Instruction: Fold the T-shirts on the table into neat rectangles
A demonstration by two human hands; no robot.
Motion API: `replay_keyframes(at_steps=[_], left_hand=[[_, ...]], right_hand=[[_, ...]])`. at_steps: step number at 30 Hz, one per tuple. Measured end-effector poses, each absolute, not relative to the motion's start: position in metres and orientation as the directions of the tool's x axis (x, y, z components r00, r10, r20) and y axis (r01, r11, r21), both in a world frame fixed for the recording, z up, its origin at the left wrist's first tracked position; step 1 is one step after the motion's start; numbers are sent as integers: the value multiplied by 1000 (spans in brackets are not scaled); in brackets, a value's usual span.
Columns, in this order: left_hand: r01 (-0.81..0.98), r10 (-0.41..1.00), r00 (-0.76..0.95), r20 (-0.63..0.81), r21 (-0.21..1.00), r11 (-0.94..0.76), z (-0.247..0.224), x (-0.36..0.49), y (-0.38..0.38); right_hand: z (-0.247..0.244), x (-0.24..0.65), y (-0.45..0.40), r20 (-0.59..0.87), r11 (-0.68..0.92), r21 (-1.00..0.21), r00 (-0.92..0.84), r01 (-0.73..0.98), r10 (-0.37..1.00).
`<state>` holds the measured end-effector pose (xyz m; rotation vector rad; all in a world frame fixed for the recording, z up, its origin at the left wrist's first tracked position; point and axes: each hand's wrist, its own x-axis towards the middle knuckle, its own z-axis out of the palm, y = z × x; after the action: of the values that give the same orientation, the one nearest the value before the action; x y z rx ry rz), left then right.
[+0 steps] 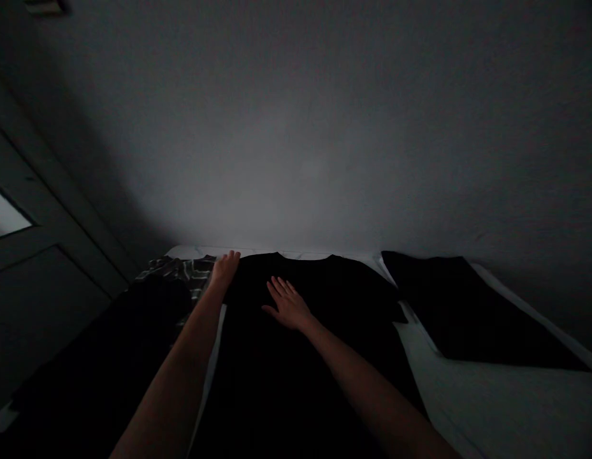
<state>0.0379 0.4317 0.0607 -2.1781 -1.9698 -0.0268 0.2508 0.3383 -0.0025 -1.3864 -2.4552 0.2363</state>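
A black T-shirt (296, 376) lies flat on a white-sheeted bed (487, 395), its collar at the far side. My right hand (288, 305) rests palm down on the shirt's chest with its fingers spread. My left hand (225, 269) lies on the shirt's upper left edge, close to the shoulder, and touches a plaid grey-and-black cloth (178, 271) beside it. Neither hand grips anything. The dim light hides any creases in the shirt.
A dark garment or blanket (99, 350) lies on the left of the bed. A black flat-lying cloth or cushion (472, 315) sits at the right. A grey wall (296, 140) stands behind the bed, and a door with a bright pane (42, 210) is at the left.
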Motion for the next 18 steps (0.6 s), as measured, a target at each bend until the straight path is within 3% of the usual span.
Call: replay_keyframes(at_steps=[3,6,10,14,18], left_hand=[[978,965,111,236,-198,-64,72,59,423],[991,958,70,280,-130,-34,81,101,407],[997,982,63,175,38,-71,77,170,371],[942,937,309,162,80,-325,62,238,341],[800,808,574,132,119,-588,50,300,322]], right_hand=[[6,253,341,155,514,-355,-493,781,856],[21,277,344,189,453,-400,-412,797,891],[47,359,343,207,103,-287,-43,952,977],[68,466,343,138,-262,-156,284,952,949],[68,529,344,-3,-323,-115,325,939,946]])
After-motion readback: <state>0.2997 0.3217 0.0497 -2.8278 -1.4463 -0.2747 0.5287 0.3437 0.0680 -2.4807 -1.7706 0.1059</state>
